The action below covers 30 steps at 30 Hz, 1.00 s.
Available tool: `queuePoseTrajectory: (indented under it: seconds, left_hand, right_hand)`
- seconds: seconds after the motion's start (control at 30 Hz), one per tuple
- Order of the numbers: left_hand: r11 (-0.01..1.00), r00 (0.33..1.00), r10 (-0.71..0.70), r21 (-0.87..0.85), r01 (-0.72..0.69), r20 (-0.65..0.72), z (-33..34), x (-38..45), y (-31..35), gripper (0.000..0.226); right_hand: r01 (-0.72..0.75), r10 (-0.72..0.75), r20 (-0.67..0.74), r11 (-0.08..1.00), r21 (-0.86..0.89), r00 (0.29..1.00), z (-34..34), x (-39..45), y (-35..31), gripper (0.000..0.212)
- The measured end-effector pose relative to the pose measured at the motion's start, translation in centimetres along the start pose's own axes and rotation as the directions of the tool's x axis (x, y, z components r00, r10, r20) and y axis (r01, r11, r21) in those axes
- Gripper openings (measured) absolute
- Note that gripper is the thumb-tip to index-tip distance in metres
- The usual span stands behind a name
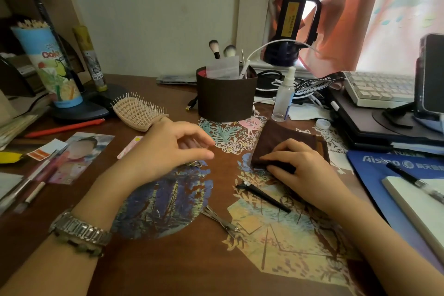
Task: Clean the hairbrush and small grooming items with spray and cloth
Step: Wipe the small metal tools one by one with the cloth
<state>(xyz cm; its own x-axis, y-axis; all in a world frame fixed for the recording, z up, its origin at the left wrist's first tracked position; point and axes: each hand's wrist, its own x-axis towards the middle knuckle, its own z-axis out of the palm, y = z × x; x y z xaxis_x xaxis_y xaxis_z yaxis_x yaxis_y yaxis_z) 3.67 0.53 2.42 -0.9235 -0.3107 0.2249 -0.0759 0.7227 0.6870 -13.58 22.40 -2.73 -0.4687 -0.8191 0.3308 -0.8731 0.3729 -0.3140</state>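
Observation:
A beige hairbrush lies bristles up on the brown desk, just beyond my left hand. That hand hovers with fingers apart and holds nothing. My right hand rests on a folded brown cloth, fingertips pressing its near edge. A clear spray bottle stands upright behind the cloth. A black hair clip and metal nail clippers lie near the front, between my arms. A pink item lies left of my left hand, and a small metal piece peeks out under it.
A dark brown holder with makeup brushes stands at the centre back. A snack tube, red pen and photo sit on the left. A keyboard, phone on a stand and blue mat fill the right.

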Motion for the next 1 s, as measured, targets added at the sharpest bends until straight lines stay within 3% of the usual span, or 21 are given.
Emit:
queuePoseTrajectory:
  seconds: [0.3,0.6,0.8,1.0]
  left_hand:
    - [0.989,0.946,0.147,-0.007,-0.151,0.290,5.0,0.3,0.0,0.031]
    - [0.986,0.959,0.160,-0.083,-0.144,0.235,5.3,0.5,0.0,0.017]
    - [0.995,0.992,0.098,0.015,-0.100,0.083,4.2,0.7,-1.0,0.011]
    - [0.996,0.992,0.068,0.057,-0.074,0.109,4.1,0.7,-1.1,0.015]
  right_hand:
    - [-0.018,0.018,0.015,1.000,-0.008,1.000,-0.1,0.0,-0.2,0.027]
    - [-0.016,0.017,0.022,1.000,-0.014,1.000,-0.2,0.0,-0.2,0.028]
    - [-0.026,0.026,0.025,1.000,0.010,0.999,-0.1,0.0,-0.1,0.029]
    - [-0.037,0.035,0.025,0.997,0.066,0.999,-0.1,0.0,0.1,0.030]
